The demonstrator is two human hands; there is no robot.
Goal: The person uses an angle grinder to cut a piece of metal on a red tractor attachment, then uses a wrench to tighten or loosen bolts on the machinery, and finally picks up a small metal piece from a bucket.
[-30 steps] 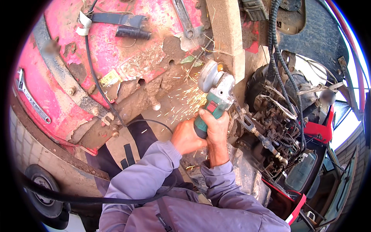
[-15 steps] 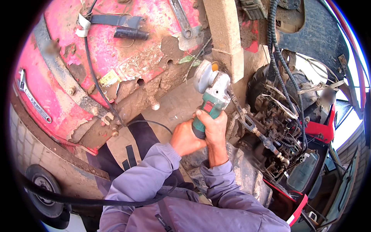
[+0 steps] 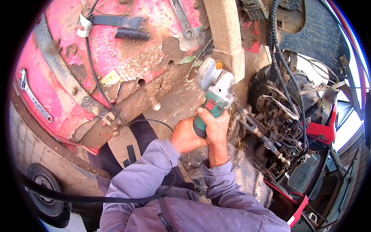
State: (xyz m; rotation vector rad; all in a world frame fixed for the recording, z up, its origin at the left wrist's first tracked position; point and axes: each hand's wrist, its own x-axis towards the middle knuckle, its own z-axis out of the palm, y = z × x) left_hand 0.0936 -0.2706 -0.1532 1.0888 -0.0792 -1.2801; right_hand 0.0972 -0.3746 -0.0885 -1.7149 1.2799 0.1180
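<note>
A green grinder (image 3: 216, 99) is held over the gap between the muddy red panel (image 3: 106, 48) and the tractor parts (image 3: 266, 127), its round head (image 3: 207, 73) just beside the brown post (image 3: 224, 29). Its handle is gripped by both hands: the left hand (image 3: 187, 135) is closed against it from the left, and the right hand (image 3: 217, 131) is wrapped around it, thumb on top. Whether metal is touched by the wheel cannot be told.

The grinder could be kicked sideways if the wheel were pinched or caught on an edge. Bare skin or the dark trousers (image 3: 146, 133) could be burned by stray sparks (image 3: 176, 101), as no gloves are worn. The thin black cord (image 3: 150, 120) could be snagged if the tool were swung left.

Compared with half a second ago, when hardly any sparks are seen, a scattered spray is now shown, and the grinder is shifted slightly rightward.
</note>
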